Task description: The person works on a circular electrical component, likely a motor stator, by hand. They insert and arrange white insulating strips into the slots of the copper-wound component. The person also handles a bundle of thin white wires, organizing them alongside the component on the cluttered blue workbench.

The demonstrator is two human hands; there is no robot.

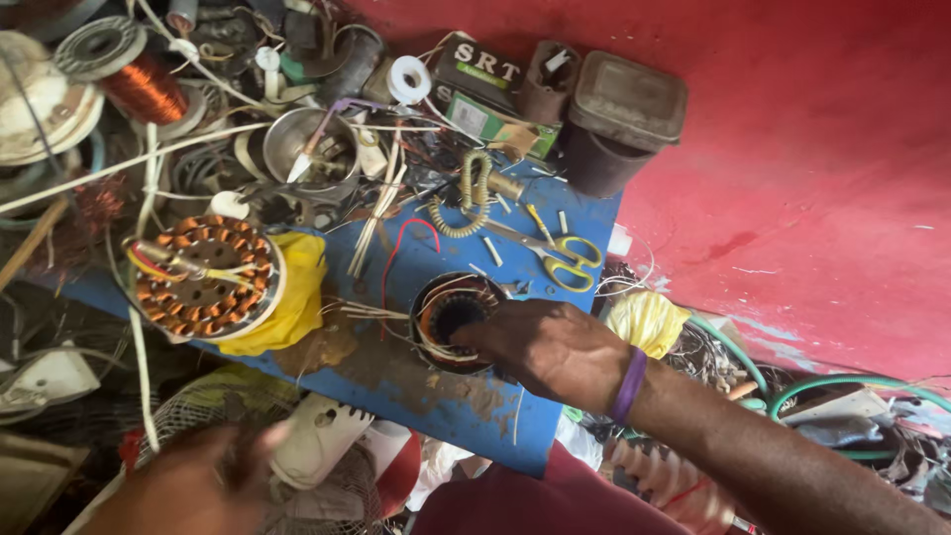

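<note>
small stator (451,319) on blue desk (475,416), left of scissors (555,256); right hand (550,347) fingers clamped on rim. left hand (188,485) blurred, grip undeterminable. risk judged: loose winding wires snagging, tearing.

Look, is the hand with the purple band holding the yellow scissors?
No, the right hand rests on a small round motor coil, while the yellow-handled scissors lie apart on the blue table.
</note>
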